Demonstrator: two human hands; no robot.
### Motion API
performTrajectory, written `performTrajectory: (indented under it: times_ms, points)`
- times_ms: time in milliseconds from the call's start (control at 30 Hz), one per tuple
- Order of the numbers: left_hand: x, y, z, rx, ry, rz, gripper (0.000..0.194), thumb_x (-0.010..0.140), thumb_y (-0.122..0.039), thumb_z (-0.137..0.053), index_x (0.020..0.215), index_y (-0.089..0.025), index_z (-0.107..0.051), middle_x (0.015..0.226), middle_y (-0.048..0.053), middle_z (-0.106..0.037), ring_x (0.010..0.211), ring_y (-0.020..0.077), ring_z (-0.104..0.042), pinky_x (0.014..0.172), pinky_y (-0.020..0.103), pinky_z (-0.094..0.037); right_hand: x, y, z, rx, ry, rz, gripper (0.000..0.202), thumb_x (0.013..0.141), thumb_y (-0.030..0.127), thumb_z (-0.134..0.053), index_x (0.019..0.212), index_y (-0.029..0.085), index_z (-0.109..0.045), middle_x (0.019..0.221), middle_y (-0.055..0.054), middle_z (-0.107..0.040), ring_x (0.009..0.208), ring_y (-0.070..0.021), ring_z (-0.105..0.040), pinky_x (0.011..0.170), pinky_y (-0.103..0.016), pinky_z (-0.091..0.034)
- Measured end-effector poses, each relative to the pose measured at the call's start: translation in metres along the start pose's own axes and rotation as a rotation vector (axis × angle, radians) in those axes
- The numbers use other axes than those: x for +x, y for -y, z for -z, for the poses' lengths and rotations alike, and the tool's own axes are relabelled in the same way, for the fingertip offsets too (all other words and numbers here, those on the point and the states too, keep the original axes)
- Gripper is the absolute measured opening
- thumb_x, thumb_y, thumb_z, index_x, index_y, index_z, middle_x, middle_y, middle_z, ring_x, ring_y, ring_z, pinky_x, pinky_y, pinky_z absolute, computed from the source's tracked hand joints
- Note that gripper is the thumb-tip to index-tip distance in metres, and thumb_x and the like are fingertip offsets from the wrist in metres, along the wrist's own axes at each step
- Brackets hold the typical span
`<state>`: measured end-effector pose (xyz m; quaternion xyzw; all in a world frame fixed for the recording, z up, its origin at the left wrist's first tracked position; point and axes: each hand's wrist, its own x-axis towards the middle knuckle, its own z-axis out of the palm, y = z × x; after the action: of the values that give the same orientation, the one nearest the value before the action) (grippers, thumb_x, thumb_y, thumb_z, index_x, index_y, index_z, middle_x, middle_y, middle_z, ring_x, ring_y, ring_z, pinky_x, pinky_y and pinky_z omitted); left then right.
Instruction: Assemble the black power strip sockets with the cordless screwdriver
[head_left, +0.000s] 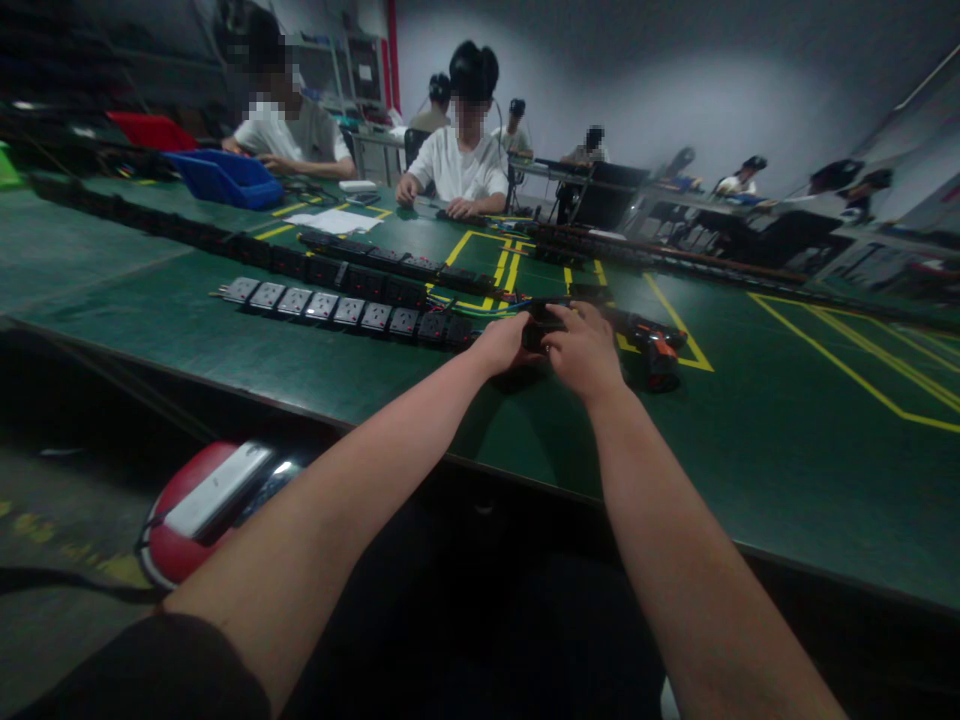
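Note:
A long strip of black power sockets (349, 312) lies on the green table, with coloured wires (480, 308) running from its right part. At its right end my left hand (506, 342) is closed around a small black part (541, 328). My right hand (589, 345) reaches over the same black part from the other side, its fingers bent onto it. The exact kind of this part is hidden by my fingers. Just right of my right hand lies a black and orange power screwdriver (661, 360).
More socket strips (247, 245) lie behind on the green table (750, 460), marked with yellow tape. A blue bin (225, 180), a red bin (154, 130) and white paper (334, 221) are at the back left. Co-workers (465, 160) sit opposite. A red stool (195, 510) stands below the front edge.

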<state>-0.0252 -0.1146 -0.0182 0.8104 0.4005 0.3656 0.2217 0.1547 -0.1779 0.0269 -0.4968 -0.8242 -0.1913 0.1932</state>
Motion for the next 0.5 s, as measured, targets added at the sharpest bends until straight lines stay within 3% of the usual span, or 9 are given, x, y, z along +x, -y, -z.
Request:
performTrajectory:
  times_ms: [200, 500]
  points:
    - [-0.0019, -0.0007, -0.0001, 0.052, -0.02, -0.006, 0.057, 0.072, -0.05, -0.082, 0.119, -0.022, -0.064, 0.109, 0.01, -0.077, 0.104, 0.0323, -0.073, 0.094, 0.048, -0.058, 0.0014, -0.0017, 0.0028, 0.046, 0.042, 0.056, 0.036, 0.095, 0.02, -0.053, 0.102, 0.033, -0.086, 0.126, -0.002, -0.077, 0.127, -0.0338, -0.052, 0.108, -0.058, -0.033]
    - [-0.002, 0.0024, -0.0001, 0.023, -0.027, -0.033, 0.057, 0.072, -0.05, -0.08, 0.119, -0.022, -0.064, 0.107, 0.01, -0.076, 0.101, 0.0314, -0.072, 0.092, 0.046, -0.058, 0.0004, 0.0015, 0.0013, -0.005, 0.065, 0.063, 0.035, 0.095, 0.021, -0.054, 0.105, 0.033, -0.085, 0.126, -0.001, -0.077, 0.128, -0.0337, -0.049, 0.114, -0.062, -0.02]
